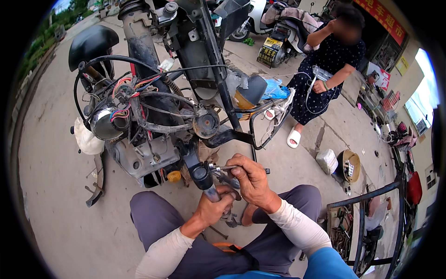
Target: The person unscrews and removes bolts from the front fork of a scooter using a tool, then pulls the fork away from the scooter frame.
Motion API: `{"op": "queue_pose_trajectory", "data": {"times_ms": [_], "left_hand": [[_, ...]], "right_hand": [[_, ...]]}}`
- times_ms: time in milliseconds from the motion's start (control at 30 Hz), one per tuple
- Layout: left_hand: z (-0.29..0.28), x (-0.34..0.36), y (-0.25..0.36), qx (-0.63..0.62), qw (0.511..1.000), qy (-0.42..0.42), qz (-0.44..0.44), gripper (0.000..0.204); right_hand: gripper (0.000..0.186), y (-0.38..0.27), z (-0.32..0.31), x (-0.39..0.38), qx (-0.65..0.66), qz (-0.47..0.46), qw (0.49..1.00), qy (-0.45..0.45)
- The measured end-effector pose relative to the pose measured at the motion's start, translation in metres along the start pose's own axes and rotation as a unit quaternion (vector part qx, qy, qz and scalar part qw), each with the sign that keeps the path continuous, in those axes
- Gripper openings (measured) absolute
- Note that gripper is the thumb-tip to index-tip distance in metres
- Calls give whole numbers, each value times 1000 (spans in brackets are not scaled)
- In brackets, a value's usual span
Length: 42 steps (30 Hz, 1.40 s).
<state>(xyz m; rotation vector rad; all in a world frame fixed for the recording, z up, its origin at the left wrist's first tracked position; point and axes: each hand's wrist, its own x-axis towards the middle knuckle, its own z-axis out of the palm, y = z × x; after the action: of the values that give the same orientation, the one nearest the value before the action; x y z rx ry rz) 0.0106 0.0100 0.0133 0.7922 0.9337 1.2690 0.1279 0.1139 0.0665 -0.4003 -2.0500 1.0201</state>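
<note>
My left hand is wrapped around a grey metal fork tube just below a black clamp with a round cap. Between the thumb and fingers of my right hand is a slim metal tool. Its tip meets a shiny bolt at the side of the clamp; the exact kind of tool is hard to make out. A second tube lies partly hidden behind my right hand. Both hands work at the front end of a partly stripped vehicle frame, above my knees.
Bundled wires and a round black horn hang off the frame. A person sits at the right, near a scooter. A bowl, a whitish block and a black metal rack stand on my right.
</note>
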Motion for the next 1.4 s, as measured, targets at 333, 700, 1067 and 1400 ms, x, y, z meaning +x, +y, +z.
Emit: {"op": "queue_pose_trajectory", "data": {"times_ms": [333, 700, 1067, 1400], "left_hand": [[0, -1, 1, 22, 1000, -1, 4, 19], [3, 1, -4, 3, 999, 29, 22, 15], [3, 5, 1, 25, 999, 31, 11, 12], [-1, 1, 1, 10, 1000, 19, 11, 15]], "right_hand": [[23, 6, -24, 43, -121, -202, 963, -134], [29, -25, 16, 5, -15, 106, 994, 30], [27, -89, -6, 15, 276, 468, 837, 73], [25, -28, 8, -8, 31, 121, 992, 24]]}}
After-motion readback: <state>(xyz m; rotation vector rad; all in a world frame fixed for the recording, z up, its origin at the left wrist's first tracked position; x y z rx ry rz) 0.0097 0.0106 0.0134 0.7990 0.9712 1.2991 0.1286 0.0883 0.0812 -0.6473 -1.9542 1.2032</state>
